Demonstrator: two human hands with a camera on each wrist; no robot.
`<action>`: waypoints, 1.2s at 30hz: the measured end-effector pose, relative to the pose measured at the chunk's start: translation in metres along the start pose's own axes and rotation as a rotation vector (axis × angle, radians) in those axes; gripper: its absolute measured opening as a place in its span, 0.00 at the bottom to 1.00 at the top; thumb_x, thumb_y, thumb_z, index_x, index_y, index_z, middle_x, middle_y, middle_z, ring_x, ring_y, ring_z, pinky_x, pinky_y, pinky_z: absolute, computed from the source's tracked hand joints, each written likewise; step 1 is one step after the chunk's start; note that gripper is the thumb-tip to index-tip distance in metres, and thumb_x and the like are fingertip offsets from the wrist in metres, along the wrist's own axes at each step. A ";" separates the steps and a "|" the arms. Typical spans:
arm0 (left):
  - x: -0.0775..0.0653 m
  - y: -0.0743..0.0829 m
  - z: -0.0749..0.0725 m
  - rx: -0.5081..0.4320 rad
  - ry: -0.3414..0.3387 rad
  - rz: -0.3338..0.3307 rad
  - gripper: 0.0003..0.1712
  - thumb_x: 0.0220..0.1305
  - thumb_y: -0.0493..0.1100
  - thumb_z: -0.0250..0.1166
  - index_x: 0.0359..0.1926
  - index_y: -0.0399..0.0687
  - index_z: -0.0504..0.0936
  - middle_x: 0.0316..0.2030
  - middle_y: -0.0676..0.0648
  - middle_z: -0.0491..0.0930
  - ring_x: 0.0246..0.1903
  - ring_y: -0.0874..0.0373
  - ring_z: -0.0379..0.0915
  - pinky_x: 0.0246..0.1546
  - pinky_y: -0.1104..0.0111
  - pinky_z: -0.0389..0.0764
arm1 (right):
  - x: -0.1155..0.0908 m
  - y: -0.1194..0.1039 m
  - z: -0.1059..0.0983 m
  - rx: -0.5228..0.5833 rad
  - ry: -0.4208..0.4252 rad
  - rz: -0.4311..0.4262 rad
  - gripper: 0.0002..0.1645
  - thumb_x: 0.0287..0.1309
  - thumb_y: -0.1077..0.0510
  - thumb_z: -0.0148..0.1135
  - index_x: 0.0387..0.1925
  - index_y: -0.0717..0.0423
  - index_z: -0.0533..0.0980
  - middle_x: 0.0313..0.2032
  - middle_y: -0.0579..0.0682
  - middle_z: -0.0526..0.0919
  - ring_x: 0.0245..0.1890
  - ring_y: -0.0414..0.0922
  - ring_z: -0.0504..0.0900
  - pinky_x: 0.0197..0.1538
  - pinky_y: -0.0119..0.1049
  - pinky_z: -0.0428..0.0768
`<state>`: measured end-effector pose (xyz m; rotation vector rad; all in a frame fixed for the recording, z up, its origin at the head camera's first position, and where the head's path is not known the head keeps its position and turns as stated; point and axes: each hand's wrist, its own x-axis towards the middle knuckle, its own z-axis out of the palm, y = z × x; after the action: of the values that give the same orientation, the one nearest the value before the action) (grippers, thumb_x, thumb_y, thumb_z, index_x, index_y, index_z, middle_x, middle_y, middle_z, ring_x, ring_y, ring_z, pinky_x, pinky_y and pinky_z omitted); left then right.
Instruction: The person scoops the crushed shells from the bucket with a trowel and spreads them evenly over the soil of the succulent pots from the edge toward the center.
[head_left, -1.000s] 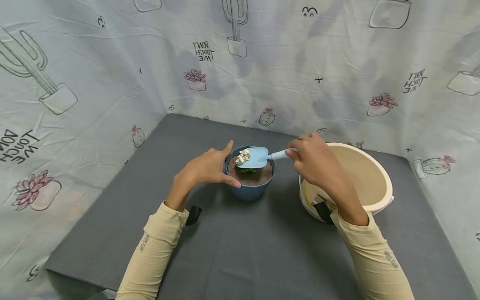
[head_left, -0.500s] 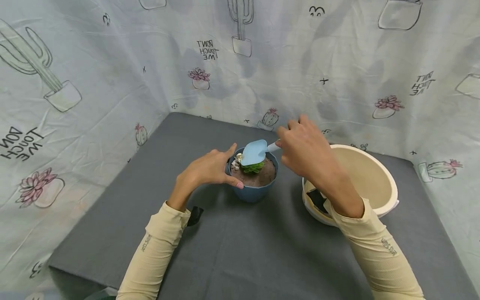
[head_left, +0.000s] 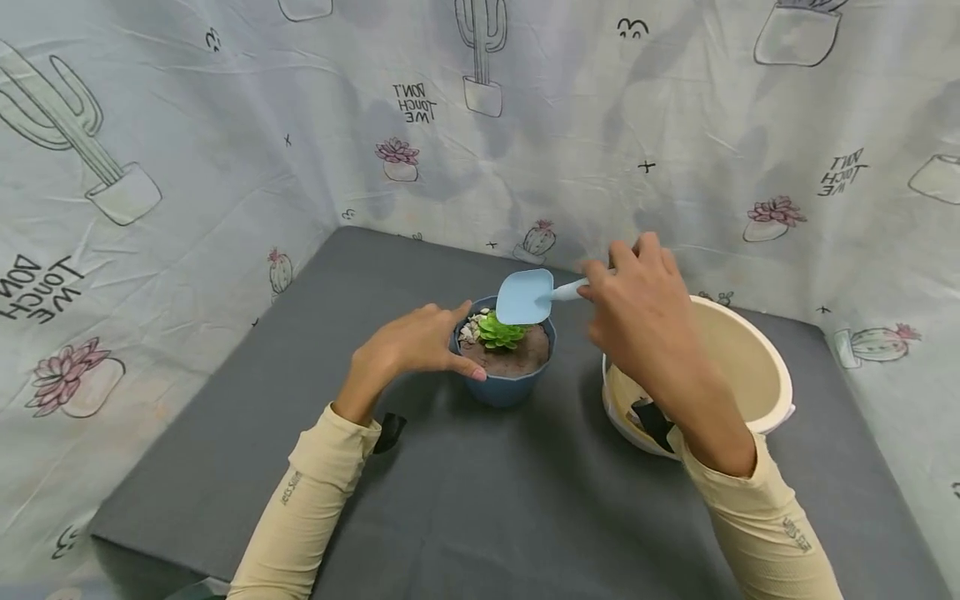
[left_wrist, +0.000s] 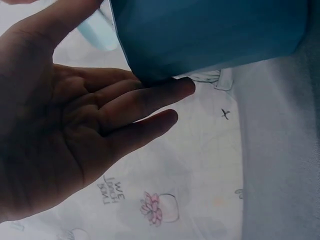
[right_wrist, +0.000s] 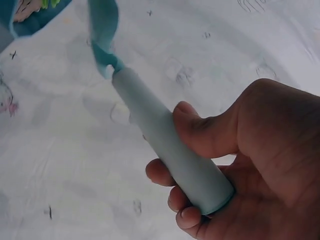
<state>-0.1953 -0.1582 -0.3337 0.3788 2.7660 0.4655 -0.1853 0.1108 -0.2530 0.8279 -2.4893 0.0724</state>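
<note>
A blue plant pot (head_left: pixel 501 390) stands on the grey table, filled with brown soil (head_left: pixel 517 358). From the soil rises a small green succulent (head_left: pixel 500 332), with white pebbles (head_left: pixel 471 327) on its left side. My left hand (head_left: pixel 412 342) spans the pot's left side, thumb along the near rim and fingers straight; the left wrist view shows fingertips (left_wrist: pixel 186 87) against the pot wall. My right hand (head_left: pixel 641 312) grips the handle of a light blue trowel (head_left: pixel 525 297). The trowel's blade, with no pebbles on it, hangs over the pot's far right rim. Thumb and fingers (right_wrist: pixel 192 127) wrap the handle.
A large cream bowl (head_left: pixel 738 354) stands at the right, partly hidden behind my right forearm. White cloth (head_left: pixel 570 100) with cactus drawings hangs behind and to the left of the grey table (head_left: pixel 465 517).
The trowel tipped and its white pebbles dropped onto the soil beside the succulent. My right hand then drew the trowel back to the right. My left hand stayed at the pot.
</note>
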 end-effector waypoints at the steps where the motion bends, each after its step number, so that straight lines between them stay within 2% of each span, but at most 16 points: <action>1: -0.001 0.002 0.000 0.013 -0.001 -0.003 0.68 0.57 0.72 0.73 0.84 0.47 0.49 0.49 0.37 0.82 0.65 0.40 0.74 0.50 0.54 0.80 | -0.005 0.003 -0.002 0.015 0.025 0.012 0.08 0.65 0.66 0.66 0.43 0.67 0.85 0.29 0.60 0.73 0.35 0.58 0.65 0.38 0.48 0.66; 3: -0.001 0.007 0.000 0.037 0.002 -0.006 0.68 0.56 0.72 0.73 0.84 0.43 0.51 0.44 0.36 0.83 0.53 0.43 0.80 0.44 0.57 0.81 | -0.015 0.010 -0.008 0.037 0.079 0.027 0.09 0.64 0.67 0.66 0.44 0.68 0.85 0.29 0.61 0.74 0.34 0.60 0.66 0.37 0.50 0.66; 5: -0.001 0.012 0.001 0.063 0.014 -0.013 0.68 0.55 0.73 0.74 0.82 0.40 0.54 0.34 0.38 0.81 0.41 0.46 0.81 0.37 0.59 0.80 | -0.025 0.019 -0.015 0.059 0.125 0.041 0.10 0.63 0.68 0.66 0.45 0.69 0.85 0.30 0.63 0.75 0.35 0.62 0.67 0.38 0.52 0.67; 7: -0.001 0.018 0.002 0.086 0.034 -0.025 0.68 0.54 0.74 0.74 0.81 0.37 0.57 0.35 0.38 0.82 0.39 0.47 0.81 0.37 0.60 0.80 | -0.037 0.030 -0.022 0.059 0.174 0.048 0.10 0.63 0.68 0.66 0.45 0.70 0.85 0.29 0.64 0.76 0.36 0.65 0.68 0.38 0.55 0.67; 10: -0.004 0.029 0.007 0.129 0.067 -0.036 0.68 0.54 0.75 0.73 0.79 0.34 0.60 0.52 0.34 0.83 0.50 0.43 0.82 0.47 0.55 0.85 | -0.054 0.050 -0.033 0.047 0.221 0.063 0.11 0.63 0.69 0.67 0.45 0.71 0.84 0.29 0.66 0.77 0.36 0.67 0.68 0.40 0.56 0.66; 12: -0.007 0.035 0.012 0.164 0.100 -0.031 0.68 0.55 0.76 0.71 0.78 0.30 0.61 0.59 0.31 0.82 0.55 0.39 0.82 0.53 0.52 0.86 | -0.066 0.064 -0.040 0.020 0.240 0.076 0.11 0.62 0.70 0.67 0.45 0.72 0.84 0.29 0.67 0.76 0.35 0.68 0.68 0.40 0.57 0.67; 13: -0.009 0.037 0.014 0.176 0.117 -0.030 0.68 0.55 0.76 0.70 0.77 0.28 0.61 0.61 0.29 0.81 0.56 0.38 0.83 0.54 0.50 0.86 | -0.072 0.072 -0.043 0.005 0.239 0.086 0.10 0.61 0.70 0.67 0.44 0.72 0.84 0.29 0.68 0.77 0.35 0.69 0.68 0.40 0.58 0.67; 15: -0.012 0.043 0.018 0.192 0.148 -0.040 0.69 0.54 0.77 0.70 0.76 0.26 0.62 0.56 0.28 0.84 0.54 0.36 0.84 0.54 0.49 0.87 | -0.085 0.087 -0.048 -0.031 0.214 0.117 0.10 0.59 0.72 0.68 0.43 0.72 0.84 0.29 0.69 0.77 0.36 0.69 0.69 0.39 0.60 0.67; 17: -0.015 0.048 0.020 0.199 0.160 -0.066 0.71 0.55 0.79 0.68 0.77 0.26 0.60 0.53 0.29 0.86 0.57 0.36 0.83 0.60 0.48 0.83 | -0.096 0.103 -0.051 -0.068 0.172 0.141 0.11 0.55 0.73 0.69 0.42 0.71 0.84 0.29 0.69 0.77 0.36 0.69 0.69 0.37 0.62 0.67; 19: -0.016 0.056 0.021 0.203 0.165 -0.091 0.71 0.56 0.81 0.64 0.80 0.29 0.56 0.62 0.30 0.80 0.66 0.35 0.76 0.70 0.46 0.75 | -0.105 0.117 -0.048 -0.098 0.099 0.164 0.11 0.52 0.73 0.70 0.39 0.70 0.84 0.29 0.69 0.77 0.37 0.69 0.69 0.35 0.63 0.67; 21: -0.015 0.067 0.021 0.209 0.174 -0.087 0.71 0.59 0.82 0.61 0.82 0.35 0.52 0.73 0.31 0.70 0.76 0.35 0.64 0.79 0.44 0.63 | -0.111 0.128 -0.042 -0.110 0.012 0.181 0.09 0.50 0.73 0.71 0.37 0.69 0.83 0.28 0.68 0.77 0.37 0.69 0.69 0.35 0.62 0.67; 23: -0.012 0.080 0.020 0.217 0.200 -0.016 0.66 0.62 0.81 0.58 0.83 0.40 0.51 0.82 0.35 0.55 0.81 0.37 0.53 0.82 0.43 0.56 | -0.113 0.134 -0.032 -0.120 -0.057 0.182 0.08 0.49 0.72 0.71 0.34 0.69 0.82 0.28 0.66 0.76 0.38 0.68 0.69 0.36 0.62 0.67; 25: -0.006 0.096 0.018 0.200 0.213 0.102 0.62 0.64 0.77 0.59 0.84 0.44 0.51 0.83 0.36 0.53 0.82 0.40 0.52 0.82 0.44 0.55 | -0.114 0.137 -0.022 -0.130 -0.092 0.170 0.07 0.47 0.73 0.71 0.31 0.67 0.81 0.27 0.64 0.75 0.38 0.66 0.68 0.37 0.59 0.66; 29: 0.013 0.129 0.020 0.180 0.197 0.342 0.55 0.68 0.73 0.60 0.83 0.48 0.56 0.81 0.39 0.58 0.80 0.43 0.59 0.80 0.48 0.63 | -0.112 0.136 -0.003 -0.185 -0.090 0.107 0.11 0.39 0.75 0.72 0.28 0.67 0.79 0.28 0.65 0.74 0.37 0.65 0.68 0.36 0.57 0.65; 33: 0.029 0.154 0.033 0.167 0.211 0.458 0.48 0.71 0.69 0.60 0.80 0.47 0.64 0.76 0.38 0.67 0.71 0.45 0.74 0.69 0.55 0.79 | -0.111 0.131 0.012 -0.257 -0.072 0.062 0.10 0.44 0.77 0.70 0.24 0.66 0.77 0.28 0.66 0.74 0.37 0.65 0.70 0.36 0.55 0.67; 36: 0.035 0.161 0.040 0.168 0.264 0.509 0.42 0.72 0.66 0.62 0.75 0.44 0.71 0.70 0.39 0.75 0.62 0.48 0.81 0.58 0.61 0.86 | -0.109 0.127 0.018 -0.279 -0.037 0.031 0.12 0.50 0.78 0.66 0.20 0.64 0.74 0.27 0.65 0.73 0.35 0.63 0.70 0.35 0.52 0.67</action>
<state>-0.1810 0.0106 -0.3213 1.1529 2.9552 0.4207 -0.1923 0.2700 -0.3082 0.6779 -2.4718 -0.2760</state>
